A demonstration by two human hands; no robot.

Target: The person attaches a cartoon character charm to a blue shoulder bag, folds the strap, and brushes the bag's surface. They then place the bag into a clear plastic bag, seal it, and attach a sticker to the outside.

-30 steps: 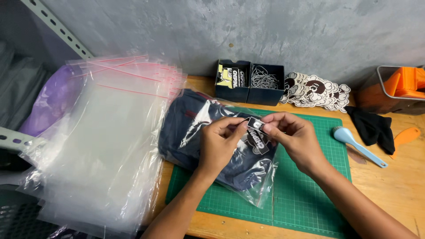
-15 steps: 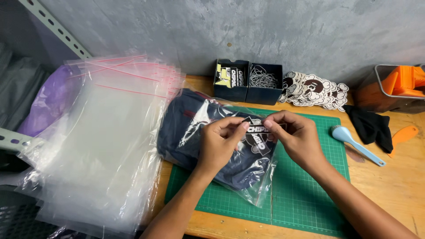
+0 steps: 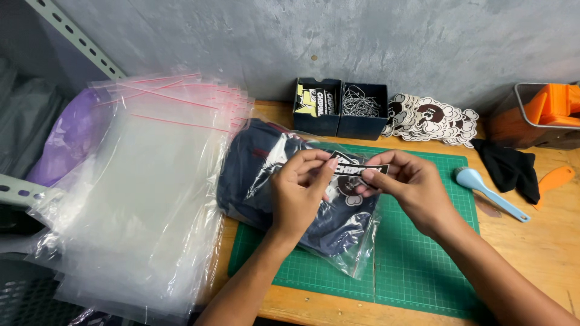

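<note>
Between both hands I hold a small black sticker with white lettering (image 3: 357, 168), flat and level. My left hand (image 3: 300, 188) pinches its left end, my right hand (image 3: 406, 183) its right end. Under the hands lies a dark navy folded garment in a clear plastic bag (image 3: 284, 187), resting partly on a green cutting mat (image 3: 417, 253). A round brown-and-white sticker (image 3: 348, 187) shows just below the black one, on or in the bag; which, I cannot tell.
A pile of clear zip bags with red seals (image 3: 145, 187) covers the left. At the back stand two dark boxes (image 3: 341, 107), one with stickers, one with ball chains, beside a heap of round stickers (image 3: 432, 118). Black cloth (image 3: 510, 166), a blue tool (image 3: 486, 190) and an orange bin (image 3: 544, 115) lie right.
The black sticker has turned from tilted and bunched between my fingertips to flat and level, stretched between both hands. My hands have drawn slightly apart.
</note>
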